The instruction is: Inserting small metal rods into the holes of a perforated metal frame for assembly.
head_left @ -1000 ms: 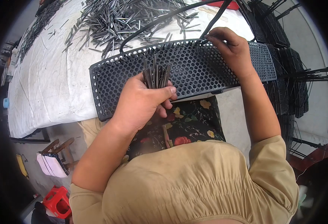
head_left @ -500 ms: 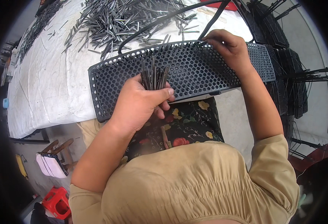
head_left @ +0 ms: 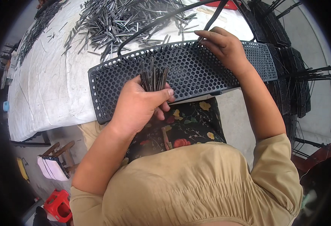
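My left hand (head_left: 141,98) is closed round an upright bundle of thin dark strips (head_left: 154,80), thumb across the front. It is over the near edge of a long black perforated panel (head_left: 188,73), which slants across the table edge and my lap. At the panel's far rim my right hand (head_left: 225,47) pinches a single dark strip (head_left: 200,40) between thumb and fingertips. Short dark strip ends (head_left: 165,48) stick out in a row along that rim, left of my right hand. My palm and fingers hide the lower ends of the bundle.
A heap of loose strips (head_left: 116,26) covers the far part of the white-covered table (head_left: 41,90). A bent black bar (head_left: 150,25) arches beyond the panel. More black panels (head_left: 293,79) with protruding rods are stacked at right. A red stool (head_left: 58,205) stands lower left.
My right hand has shifted slightly left along the far rim, and a strip now shows in its fingertips. My left hand and its bundle have barely moved.
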`<action>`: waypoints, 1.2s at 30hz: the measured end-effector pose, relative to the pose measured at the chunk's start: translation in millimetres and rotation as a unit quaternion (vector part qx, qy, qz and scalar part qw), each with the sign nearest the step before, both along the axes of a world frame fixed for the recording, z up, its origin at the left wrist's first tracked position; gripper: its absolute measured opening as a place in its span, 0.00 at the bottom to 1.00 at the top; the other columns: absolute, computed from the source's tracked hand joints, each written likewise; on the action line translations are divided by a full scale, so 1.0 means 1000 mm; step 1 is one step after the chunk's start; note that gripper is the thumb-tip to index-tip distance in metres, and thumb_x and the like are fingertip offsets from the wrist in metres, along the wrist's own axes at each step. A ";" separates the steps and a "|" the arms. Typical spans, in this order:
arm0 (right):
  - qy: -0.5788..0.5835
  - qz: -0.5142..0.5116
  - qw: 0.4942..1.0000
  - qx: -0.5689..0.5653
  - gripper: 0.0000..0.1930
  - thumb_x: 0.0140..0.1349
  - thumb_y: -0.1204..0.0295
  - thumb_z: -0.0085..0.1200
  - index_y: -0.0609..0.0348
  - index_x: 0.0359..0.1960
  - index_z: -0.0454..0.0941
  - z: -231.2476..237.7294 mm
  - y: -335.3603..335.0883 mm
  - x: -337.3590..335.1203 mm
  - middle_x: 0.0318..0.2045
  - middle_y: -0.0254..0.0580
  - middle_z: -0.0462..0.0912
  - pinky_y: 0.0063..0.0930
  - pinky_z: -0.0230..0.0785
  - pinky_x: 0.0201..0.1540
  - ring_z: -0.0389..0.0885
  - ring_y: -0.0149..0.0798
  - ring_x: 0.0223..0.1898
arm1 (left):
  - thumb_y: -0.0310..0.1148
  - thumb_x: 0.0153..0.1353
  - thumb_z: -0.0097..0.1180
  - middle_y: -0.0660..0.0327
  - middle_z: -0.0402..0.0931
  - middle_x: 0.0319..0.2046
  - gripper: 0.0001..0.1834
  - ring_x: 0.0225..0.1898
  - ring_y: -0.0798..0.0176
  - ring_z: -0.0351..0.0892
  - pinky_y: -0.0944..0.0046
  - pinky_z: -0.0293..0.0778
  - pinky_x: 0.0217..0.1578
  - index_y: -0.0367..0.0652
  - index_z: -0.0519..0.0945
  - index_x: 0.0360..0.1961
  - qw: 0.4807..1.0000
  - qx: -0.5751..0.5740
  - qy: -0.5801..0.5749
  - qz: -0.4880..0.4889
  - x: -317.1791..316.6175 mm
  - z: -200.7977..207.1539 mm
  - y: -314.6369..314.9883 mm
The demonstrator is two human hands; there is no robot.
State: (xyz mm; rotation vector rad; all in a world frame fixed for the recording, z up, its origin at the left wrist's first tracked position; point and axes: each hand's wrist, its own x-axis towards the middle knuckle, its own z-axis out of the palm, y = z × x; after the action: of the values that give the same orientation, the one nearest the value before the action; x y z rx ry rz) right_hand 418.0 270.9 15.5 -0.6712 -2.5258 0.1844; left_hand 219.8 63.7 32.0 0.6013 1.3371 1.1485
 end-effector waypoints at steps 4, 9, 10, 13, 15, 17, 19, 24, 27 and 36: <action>-0.058 0.006 0.998 0.008 0.15 0.61 0.68 0.59 0.40 0.50 0.81 0.000 -0.004 0.000 0.31 0.38 0.80 0.34 0.74 0.36 0.81 0.43 0.32 | 0.23 0.58 0.61 0.54 0.80 0.26 0.09 0.20 0.68 0.77 0.72 0.72 0.16 0.33 0.76 0.38 1.000 -0.001 -0.003 -0.007 -0.001 -0.001 0.000; 0.104 0.028 0.994 -0.022 0.13 0.66 0.69 0.53 0.48 0.51 0.80 -0.004 -0.004 -0.002 0.31 0.39 0.79 0.32 0.74 0.36 0.80 0.41 0.30 | 0.23 0.58 0.61 0.54 0.80 0.26 0.08 0.20 0.68 0.77 0.72 0.72 0.16 0.32 0.76 0.38 1.000 0.002 -0.015 -0.008 -0.002 0.000 0.000; 0.150 0.008 0.981 -0.123 0.12 0.68 0.69 0.51 0.50 0.51 0.80 0.000 -0.008 0.000 0.31 0.38 0.79 0.31 0.73 0.37 0.79 0.40 0.31 | 0.24 0.58 0.61 0.54 0.80 0.26 0.08 0.20 0.68 0.77 0.72 0.72 0.16 0.32 0.77 0.37 1.000 0.002 -0.013 -0.011 -0.002 0.000 0.000; 0.184 -0.023 0.967 -0.177 0.12 0.70 0.68 0.48 0.52 0.49 0.81 0.002 -0.010 0.006 0.31 0.37 0.78 0.29 0.70 0.40 0.77 0.38 0.33 | 0.24 0.58 0.61 0.54 0.80 0.26 0.08 0.20 0.68 0.77 0.72 0.72 0.16 0.32 0.77 0.37 1.000 0.006 -0.016 -0.017 -0.003 0.000 0.000; 0.173 -0.037 0.975 -0.132 0.12 0.71 0.67 0.47 0.51 0.48 0.82 0.002 -0.008 0.011 0.31 0.37 0.77 0.28 0.69 0.41 0.76 0.38 0.35 | 0.25 0.58 0.60 0.55 0.80 0.27 0.08 0.21 0.69 0.77 0.72 0.73 0.17 0.32 0.76 0.37 1.000 0.001 -0.012 -0.021 -0.003 0.000 0.000; 0.119 -0.051 0.992 -0.009 0.12 0.71 0.65 0.46 0.52 0.45 0.83 0.004 -0.005 0.014 0.31 0.37 0.77 0.29 0.68 0.44 0.75 0.39 0.36 | 0.26 0.57 0.60 0.56 0.80 0.28 0.09 0.23 0.70 0.77 0.71 0.74 0.18 0.32 0.76 0.36 1.000 -0.005 -0.007 -0.025 -0.003 0.001 0.000; 0.112 -0.064 0.991 -0.041 0.13 0.71 0.65 0.47 0.52 0.46 0.83 0.008 -0.005 0.015 0.32 0.37 0.78 0.29 0.68 0.44 0.75 0.38 0.36 | 0.26 0.57 0.61 0.56 0.80 0.28 0.09 0.23 0.70 0.77 0.71 0.74 0.17 0.32 0.76 0.36 1.000 -0.010 0.004 -0.017 -0.001 0.002 0.000; 0.195 -0.014 0.957 -0.216 0.15 0.71 0.63 0.47 0.53 0.50 0.82 0.008 -0.010 0.011 0.34 0.35 0.82 0.26 0.68 0.42 0.74 0.33 0.33 | 0.26 0.57 0.61 0.55 0.80 0.28 0.10 0.23 0.69 0.77 0.71 0.74 0.17 0.32 0.75 0.37 1.000 -0.005 0.016 0.011 0.003 -0.001 -0.002; 0.160 -0.027 0.944 -0.288 0.16 0.71 0.62 0.47 0.54 0.52 0.81 0.012 -0.012 0.008 0.36 0.32 0.83 0.25 0.67 0.39 0.73 0.29 0.31 | 0.26 0.57 0.61 0.55 0.80 0.28 0.11 0.23 0.69 0.77 0.71 0.74 0.17 0.32 0.75 0.38 1.000 -0.003 0.019 0.012 0.003 -0.001 -0.002; 0.091 -0.071 0.992 -0.040 0.13 0.65 0.67 0.55 0.46 0.50 0.83 0.005 -0.012 -0.002 0.22 0.36 0.72 0.31 0.66 0.35 0.72 0.36 0.29 | 0.24 0.58 0.61 0.56 0.79 0.27 0.09 0.22 0.70 0.77 0.72 0.73 0.16 0.34 0.76 0.39 0.999 -0.004 0.040 0.016 0.006 0.001 -0.002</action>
State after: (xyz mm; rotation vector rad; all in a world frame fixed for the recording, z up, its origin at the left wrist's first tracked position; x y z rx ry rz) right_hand 415.7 258.6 20.8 -0.8242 -2.2971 0.2845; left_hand 225.5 61.3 32.9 0.6262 1.4234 1.1549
